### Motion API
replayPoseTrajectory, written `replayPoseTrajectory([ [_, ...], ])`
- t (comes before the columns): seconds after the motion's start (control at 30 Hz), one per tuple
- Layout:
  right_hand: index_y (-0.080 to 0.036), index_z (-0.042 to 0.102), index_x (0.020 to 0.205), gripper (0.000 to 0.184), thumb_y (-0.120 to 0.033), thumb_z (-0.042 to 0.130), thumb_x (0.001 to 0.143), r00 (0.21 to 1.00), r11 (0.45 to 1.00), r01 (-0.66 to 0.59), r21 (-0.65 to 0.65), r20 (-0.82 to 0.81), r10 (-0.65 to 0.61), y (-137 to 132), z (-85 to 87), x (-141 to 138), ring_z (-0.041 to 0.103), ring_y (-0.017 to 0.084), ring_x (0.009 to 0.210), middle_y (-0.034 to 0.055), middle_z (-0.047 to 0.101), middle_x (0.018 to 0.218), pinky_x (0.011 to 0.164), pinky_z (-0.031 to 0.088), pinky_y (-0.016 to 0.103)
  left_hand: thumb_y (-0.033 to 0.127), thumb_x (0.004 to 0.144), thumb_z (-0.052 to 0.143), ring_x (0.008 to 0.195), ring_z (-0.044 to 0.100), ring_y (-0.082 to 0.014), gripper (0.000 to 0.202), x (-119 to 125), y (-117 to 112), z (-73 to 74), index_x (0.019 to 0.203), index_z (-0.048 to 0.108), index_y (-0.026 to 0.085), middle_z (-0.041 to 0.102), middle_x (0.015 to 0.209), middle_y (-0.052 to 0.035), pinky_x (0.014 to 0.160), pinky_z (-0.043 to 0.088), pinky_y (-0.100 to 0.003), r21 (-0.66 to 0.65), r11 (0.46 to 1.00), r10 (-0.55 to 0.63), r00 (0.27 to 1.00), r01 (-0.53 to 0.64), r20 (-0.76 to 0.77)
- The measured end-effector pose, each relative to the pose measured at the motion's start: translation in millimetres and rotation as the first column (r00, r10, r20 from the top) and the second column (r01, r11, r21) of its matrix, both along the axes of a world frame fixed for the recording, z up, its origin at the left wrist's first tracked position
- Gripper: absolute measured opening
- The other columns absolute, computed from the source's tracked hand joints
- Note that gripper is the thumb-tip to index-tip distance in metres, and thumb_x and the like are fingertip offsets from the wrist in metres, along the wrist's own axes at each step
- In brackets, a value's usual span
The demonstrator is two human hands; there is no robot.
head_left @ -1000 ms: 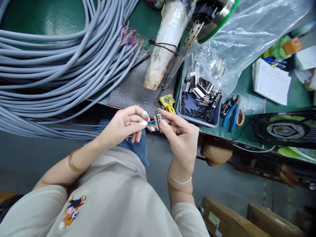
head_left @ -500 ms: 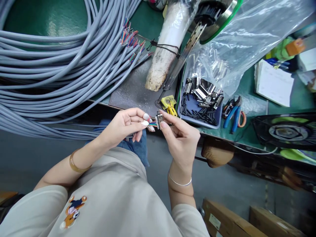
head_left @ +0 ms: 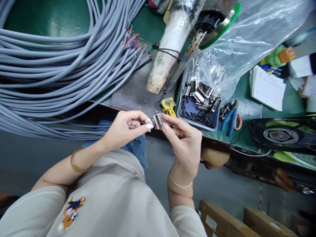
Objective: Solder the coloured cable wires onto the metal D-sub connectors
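Between thumb and index finger, my right hand (head_left: 184, 136) grips a metal D-sub connector (head_left: 158, 121) by its right end. My left hand (head_left: 130, 126) pinches the coloured wires (head_left: 153, 123) close against the connector's pin side. Those wires look joined to the pins, though the fingertips cover most of them. Both hands are just off the bench's front edge, above my lap. A blue tray (head_left: 208, 125) beyond my right hand holds loose connectors (head_left: 201, 93) and short black tubes (head_left: 197, 115).
Coiled grey cables (head_left: 61, 69) with stripped ends fill the left. A plastic-wrapped post (head_left: 164, 52) and a solder reel (head_left: 209, 19) stand behind the dark mat (head_left: 138, 95). A yellow clip-like piece (head_left: 169, 107), blue-handled pliers (head_left: 229, 118), a paper pad (head_left: 268, 87) and a black fan (head_left: 283, 133) lie rightward.
The connector has turned so more of its face shows. My left fingers have moved closer to its pins, covering more of the wires. The camera view has shifted slightly.
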State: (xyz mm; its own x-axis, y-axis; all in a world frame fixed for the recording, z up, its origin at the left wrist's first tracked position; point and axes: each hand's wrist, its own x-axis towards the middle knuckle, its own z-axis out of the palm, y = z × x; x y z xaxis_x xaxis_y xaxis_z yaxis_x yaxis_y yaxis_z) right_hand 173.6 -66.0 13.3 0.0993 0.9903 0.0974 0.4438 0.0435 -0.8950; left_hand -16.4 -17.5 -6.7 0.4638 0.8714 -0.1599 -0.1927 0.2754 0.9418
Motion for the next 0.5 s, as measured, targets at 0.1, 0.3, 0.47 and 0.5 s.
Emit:
replayPoseTrajectory([
  [0.1, -0.025, 0.078, 0.113, 0.023, -0.031, 0.069, 0.093, 0.998, 0.998, -0.054, 0.023, 0.036, 0.053, -1.4, -6.2, 5.2, 0.051, 0.008, 0.048, 0.0002, 0.073, 0.075, 0.041, 0.038, 0.02, 0.022, 0.071, 0.085, 0.041, 0.041, -0.0038, 0.02, 0.8, 5.0, 1.8, 0.077, 0.068, 0.013, 0.053, 0.047, 0.0065, 0.041, 0.034, -0.016, -0.169, 0.982, -0.075, 0.996, 0.081, 0.041],
  [0.3, -0.028, 0.076, 0.117, 0.026, -0.022, 0.073, 0.092, 0.895, 0.927, -0.069, 0.368, 0.434, -0.105, -6.5, 0.9, 1.7, 0.05, 0.008, 0.049, -0.0059, 0.062, 0.063, 0.05, 0.042, 0.022, 0.021, 0.065, 0.087, 0.041, 0.041, -0.003, 0.024, 5.3, 8.6, 2.7, 0.072, 0.066, 0.012, 0.053, 0.047, 0.0059, 0.04, 0.031, -0.015, -0.211, 0.975, -0.06, 0.997, 0.067, 0.039],
  [0.47, -0.02, 0.071, 0.095, 0.005, -0.021, 0.066, 0.096, 0.79, 0.917, -0.233, 0.325, 0.612, -0.016, -2.8, 3.4, -8.1, 0.051, 0.006, 0.049, -0.0054, 0.063, 0.062, 0.052, 0.038, 0.021, 0.023, 0.072, 0.082, 0.042, 0.039, -0.0027, 0.019, 7.6, 3.7, 0.9, 0.073, 0.065, 0.013, 0.048, 0.048, 0.0067, 0.041, 0.03, -0.015, -0.153, 0.988, -0.032, 0.999, 0.03, -0.007],
  [0.5, -0.02, 0.069, 0.091, 0.007, -0.021, 0.065, 0.097, 0.816, 0.928, -0.208, 0.309, 0.577, -0.009, -1.8, 1.5, -9.6, 0.049, 0.005, 0.047, -0.0062, 0.06, 0.061, 0.051, 0.037, 0.021, 0.024, 0.073, 0.081, 0.042, 0.039, -0.003, 0.019, 7.9, 2.6, 0.6, 0.074, 0.065, 0.013, 0.047, 0.048, 0.007, 0.041, 0.031, -0.015, -0.143, 0.99, -0.019, 1.0, 0.016, -0.017],
])
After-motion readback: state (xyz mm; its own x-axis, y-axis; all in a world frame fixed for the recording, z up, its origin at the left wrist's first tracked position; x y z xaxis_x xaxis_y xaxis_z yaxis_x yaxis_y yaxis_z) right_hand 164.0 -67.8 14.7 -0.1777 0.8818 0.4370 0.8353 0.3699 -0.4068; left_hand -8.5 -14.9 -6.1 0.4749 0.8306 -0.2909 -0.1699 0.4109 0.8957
